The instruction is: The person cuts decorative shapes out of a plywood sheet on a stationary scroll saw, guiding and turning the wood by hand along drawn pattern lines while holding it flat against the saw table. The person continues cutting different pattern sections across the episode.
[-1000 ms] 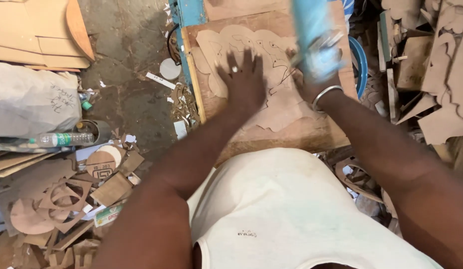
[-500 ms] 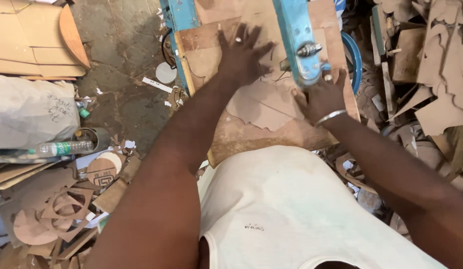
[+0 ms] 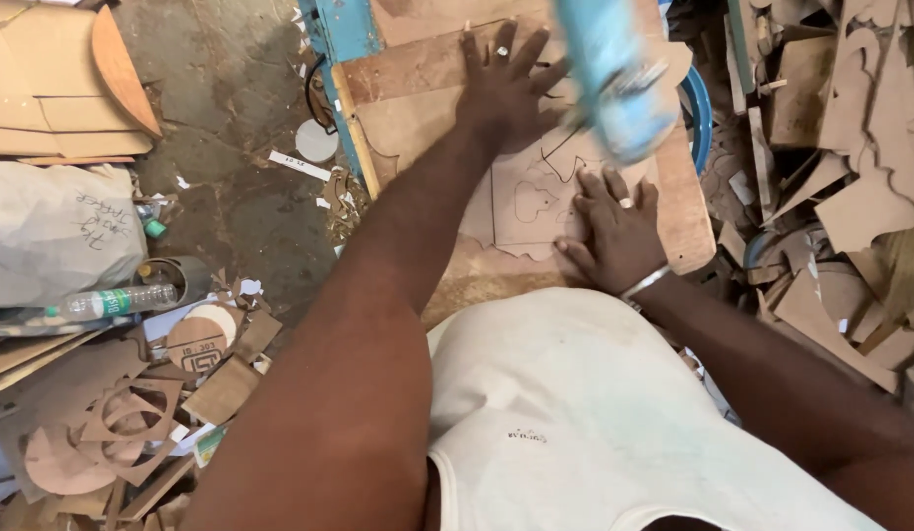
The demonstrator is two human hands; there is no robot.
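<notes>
Hands: left hand (image 3: 504, 84), right hand (image 3: 614, 231), flat on one board (image 3: 521, 202).

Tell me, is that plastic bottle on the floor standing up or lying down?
Lying down: the plastic bottle rests on its side among the cardboard scraps.

Rough grey concrete floor (image 3: 231, 118), dirty, strewn with scraps. Top left corner: stack of flat brown boards (image 3: 54, 88), one with a curved edge. Below it a pale sack (image 3: 54, 231) with handwriting, a clear plastic bottle (image 3: 118, 300) lying just beside it, a dark tin (image 3: 182, 275) near the bottle's cap end. Bottom left: pile of cut board offcuts (image 3: 113, 423), rings and round discs among them. Small white disc (image 3: 316, 141) on the floor near a blue painted metal frame (image 3: 344, 29). Right edge: heap of brown board cutoffs (image 3: 851, 197), curvy edges, overlapping. Even daylight, soft shadows.
</notes>
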